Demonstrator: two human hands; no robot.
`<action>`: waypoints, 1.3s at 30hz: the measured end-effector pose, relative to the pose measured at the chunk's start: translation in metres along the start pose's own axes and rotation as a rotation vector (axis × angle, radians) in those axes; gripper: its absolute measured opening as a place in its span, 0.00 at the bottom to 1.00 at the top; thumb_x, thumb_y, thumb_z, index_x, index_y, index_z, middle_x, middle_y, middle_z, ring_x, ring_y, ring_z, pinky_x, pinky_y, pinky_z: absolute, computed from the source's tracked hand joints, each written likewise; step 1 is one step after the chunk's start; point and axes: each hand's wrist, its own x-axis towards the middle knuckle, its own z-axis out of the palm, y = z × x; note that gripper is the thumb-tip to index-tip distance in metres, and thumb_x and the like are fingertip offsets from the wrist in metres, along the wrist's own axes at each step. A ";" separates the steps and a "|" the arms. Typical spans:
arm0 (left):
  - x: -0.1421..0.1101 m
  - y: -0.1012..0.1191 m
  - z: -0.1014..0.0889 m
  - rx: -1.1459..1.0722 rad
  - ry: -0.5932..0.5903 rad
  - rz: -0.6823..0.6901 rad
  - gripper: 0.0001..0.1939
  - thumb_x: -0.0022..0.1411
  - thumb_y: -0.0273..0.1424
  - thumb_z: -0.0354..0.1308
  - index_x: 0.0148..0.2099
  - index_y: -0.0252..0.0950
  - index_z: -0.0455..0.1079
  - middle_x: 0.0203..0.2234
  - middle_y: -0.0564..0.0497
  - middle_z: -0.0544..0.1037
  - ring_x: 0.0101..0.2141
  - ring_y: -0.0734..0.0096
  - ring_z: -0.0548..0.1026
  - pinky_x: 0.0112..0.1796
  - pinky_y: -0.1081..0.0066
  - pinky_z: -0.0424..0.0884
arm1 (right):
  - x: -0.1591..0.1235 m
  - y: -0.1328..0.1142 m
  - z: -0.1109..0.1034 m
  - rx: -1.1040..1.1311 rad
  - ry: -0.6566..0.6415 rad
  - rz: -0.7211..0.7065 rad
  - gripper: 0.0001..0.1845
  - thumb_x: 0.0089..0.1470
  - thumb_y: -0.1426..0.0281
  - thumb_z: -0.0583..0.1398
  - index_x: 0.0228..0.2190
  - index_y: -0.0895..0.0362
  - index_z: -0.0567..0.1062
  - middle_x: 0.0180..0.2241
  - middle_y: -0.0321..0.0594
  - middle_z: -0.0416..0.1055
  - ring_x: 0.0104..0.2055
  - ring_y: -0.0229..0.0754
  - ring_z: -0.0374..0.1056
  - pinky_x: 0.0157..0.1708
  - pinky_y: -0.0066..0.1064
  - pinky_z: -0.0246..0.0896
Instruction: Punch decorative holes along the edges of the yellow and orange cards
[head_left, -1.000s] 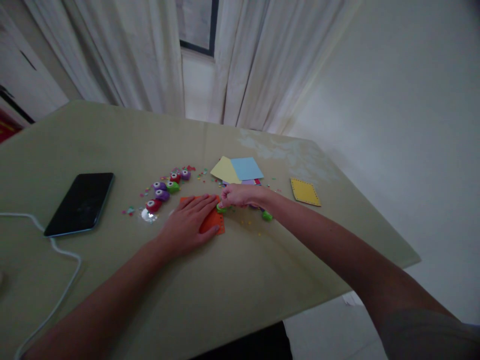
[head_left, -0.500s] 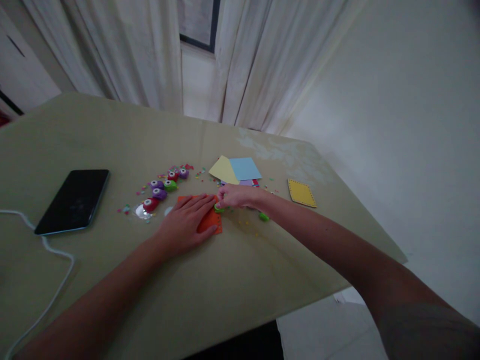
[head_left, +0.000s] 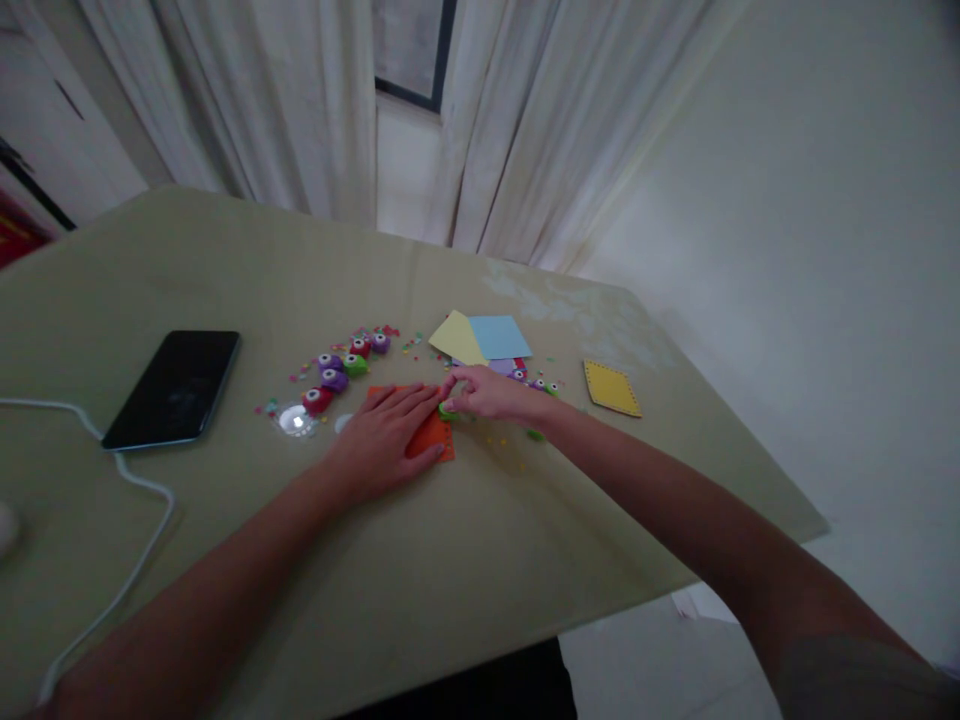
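My left hand (head_left: 390, 435) lies flat with fingers stretched out on an orange paper square (head_left: 433, 438), pinning it to the table. My right hand (head_left: 487, 393) is closed around a small green craft punch (head_left: 448, 410) at the paper's right edge. Several small punches in purple, red and green (head_left: 339, 375) sit in a curved row just left of the orange square, with tiny paper bits scattered around them.
Yellow (head_left: 455, 338) and blue (head_left: 498, 336) paper squares lie behind my right hand, and a yellow punched square (head_left: 611, 388) lies to the right. A black phone (head_left: 174, 387) with a white cable (head_left: 127, 500) rests at the left. White curtains hang behind the table (head_left: 465, 560).
Both hands stay on the orange paper and the green punch. The view has shifted slightly; more small punches now show behind my right wrist.
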 end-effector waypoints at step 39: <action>-0.002 0.002 0.000 0.045 0.020 0.039 0.34 0.75 0.50 0.55 0.74 0.38 0.65 0.70 0.42 0.71 0.66 0.46 0.71 0.65 0.45 0.64 | -0.016 0.016 0.041 -0.407 0.539 0.012 0.09 0.70 0.68 0.63 0.48 0.59 0.77 0.51 0.52 0.75 0.53 0.54 0.73 0.52 0.41 0.70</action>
